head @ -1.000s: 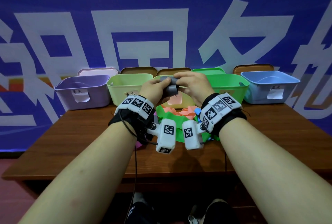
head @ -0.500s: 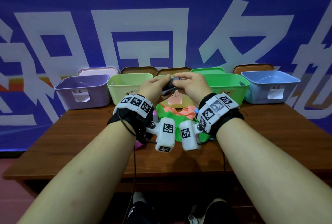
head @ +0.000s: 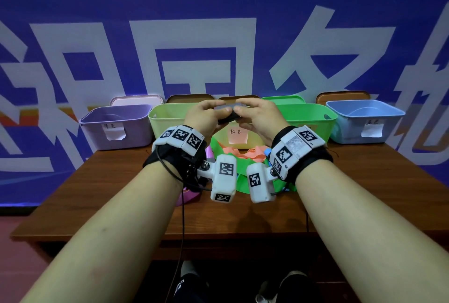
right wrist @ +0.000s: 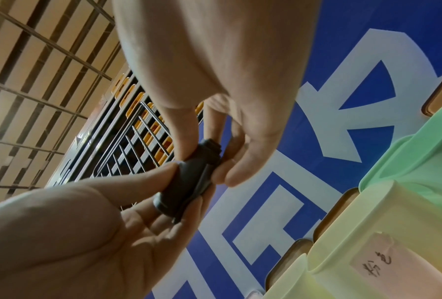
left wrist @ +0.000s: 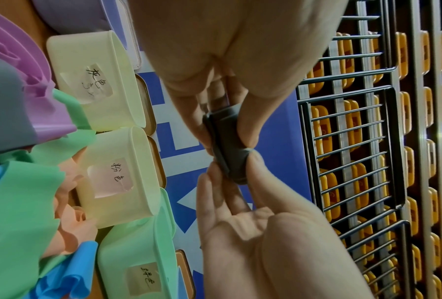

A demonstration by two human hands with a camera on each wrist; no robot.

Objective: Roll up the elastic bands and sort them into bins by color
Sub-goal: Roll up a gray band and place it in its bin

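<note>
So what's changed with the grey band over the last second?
Little: both hands, left hand and right hand, kept pinching the grey band, turning it between the fingertips into a tighter roll, and rose slightly. Nothing was let go. The bins and the loose bands on the table stayed put.

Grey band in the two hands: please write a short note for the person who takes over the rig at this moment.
Left hand: pinches one end of the grey band roll.
Right hand: pinches the other end; the roll is held in the air in front of the bins.
Things: five bins stand in a row at the table's far edge; the yellow-green bin bears the grey label. Loose bands, green, pink, blue and purple, lie in a heap under the hands.
Done: the grey band looks rolled up.
Left: drop it in the grey-labelled bin, then roll and sort the heap.
</note>
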